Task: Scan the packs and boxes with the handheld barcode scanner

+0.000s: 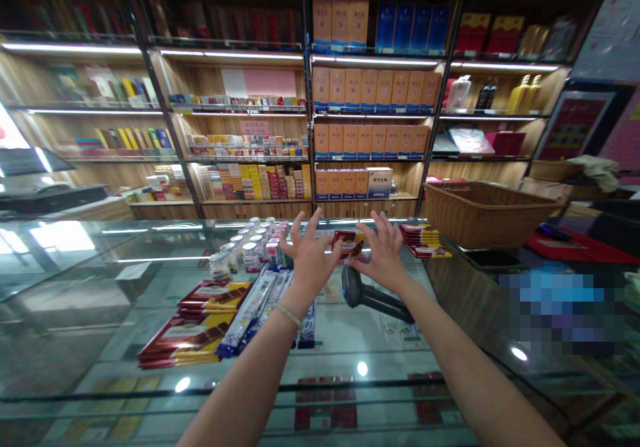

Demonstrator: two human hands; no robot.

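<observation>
A red and yellow chocolate bar (349, 241) is held up level over the glass counter (345, 340), between my two hands. My left hand (310, 257) pinches its left end with thumb and index finger, the other fingers raised. At the right end, my right hand (383, 253) grips it the same way. Just below the right hand lies a black barcode scanner (354, 287), partly hidden by my forearm. Left of my left hand are stacked chocolate bars (193, 327) and long blue and white packets (250, 310). Another chocolate bar stack (425, 239) sits beyond my right hand.
Several small lidded jars (251, 257) stand behind the packets. A brown wicker basket (490, 210) rests at the right, near a red mat (583, 245). Shelves with orange boxes (370, 90) line the back wall. A black machine (55, 197) is at far left.
</observation>
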